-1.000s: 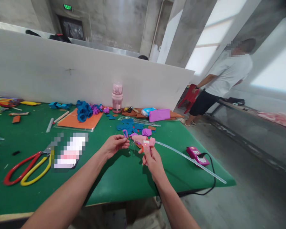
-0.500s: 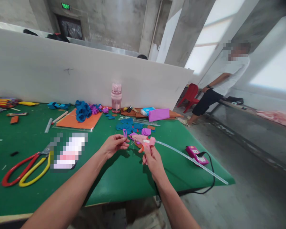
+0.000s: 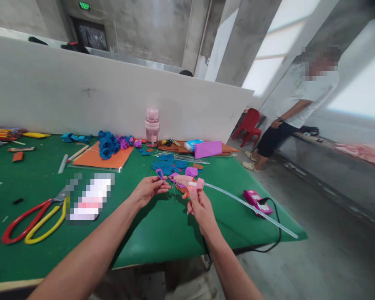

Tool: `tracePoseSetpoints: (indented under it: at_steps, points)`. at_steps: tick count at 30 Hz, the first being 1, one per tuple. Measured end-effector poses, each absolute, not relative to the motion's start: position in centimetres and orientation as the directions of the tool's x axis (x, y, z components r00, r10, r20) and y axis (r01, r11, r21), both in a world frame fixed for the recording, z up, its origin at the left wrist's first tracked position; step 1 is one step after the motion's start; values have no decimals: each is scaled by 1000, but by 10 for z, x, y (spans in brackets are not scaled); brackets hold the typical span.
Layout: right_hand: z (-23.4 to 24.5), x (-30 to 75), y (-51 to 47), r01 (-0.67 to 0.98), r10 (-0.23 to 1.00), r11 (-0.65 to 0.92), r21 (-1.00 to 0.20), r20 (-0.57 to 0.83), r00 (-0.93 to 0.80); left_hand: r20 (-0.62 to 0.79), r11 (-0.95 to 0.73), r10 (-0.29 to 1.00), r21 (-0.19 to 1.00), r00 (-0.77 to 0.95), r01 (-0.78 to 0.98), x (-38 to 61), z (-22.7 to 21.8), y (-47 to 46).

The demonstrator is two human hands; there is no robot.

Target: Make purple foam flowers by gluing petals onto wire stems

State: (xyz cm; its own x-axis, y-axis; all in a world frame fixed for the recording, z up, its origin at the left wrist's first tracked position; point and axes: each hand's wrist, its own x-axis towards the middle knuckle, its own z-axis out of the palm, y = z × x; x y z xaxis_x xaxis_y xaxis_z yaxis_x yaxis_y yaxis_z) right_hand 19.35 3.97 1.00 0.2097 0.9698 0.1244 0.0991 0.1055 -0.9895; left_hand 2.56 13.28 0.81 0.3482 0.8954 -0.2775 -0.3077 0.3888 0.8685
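Observation:
Between the fingertips of my left hand (image 3: 149, 189) is a small curled purple felt piece (image 3: 160, 173). My right hand (image 3: 200, 205) grips a pink hot glue gun (image 3: 187, 182), its nozzle pointing left, close to the felt piece. A small light glows on the gun, and a long clear glue stick (image 3: 243, 203) sticks out of its back. Behind the gun lie cut blue felt pieces (image 3: 165, 164) and flat purple felt pieces (image 3: 191, 171). Whether the nozzle touches the held piece I cannot tell.
On the green table (image 3: 162, 237), scissors (image 3: 46, 221) and a phone (image 3: 90, 198) lie left. Rolled blue felt (image 3: 108, 146) rests on an orange sheet (image 3: 96, 160). A pink bottle (image 3: 152, 127) stands by the white partition (image 3: 112, 96). A purple power socket (image 3: 256, 202) sits right; a person (image 3: 300, 100) is beyond.
The purple felt piece in my left hand has tilted and shifted slightly left. My right hand with the glue gun has hardly moved. The person at the right has shifted rightward.

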Motion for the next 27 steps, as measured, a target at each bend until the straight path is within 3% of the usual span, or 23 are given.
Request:
tracePoseSetpoints:
  at_steps: [21, 27]
  points:
    - [9, 195, 40, 93, 972, 104, -990, 122, 202, -250, 372, 898, 870, 361, -323, 24, 5, 135]
    - [10, 192, 44, 87, 972, 104, -991, 120, 202, -171, 316, 902, 887, 396, -338, 22, 5, 134]
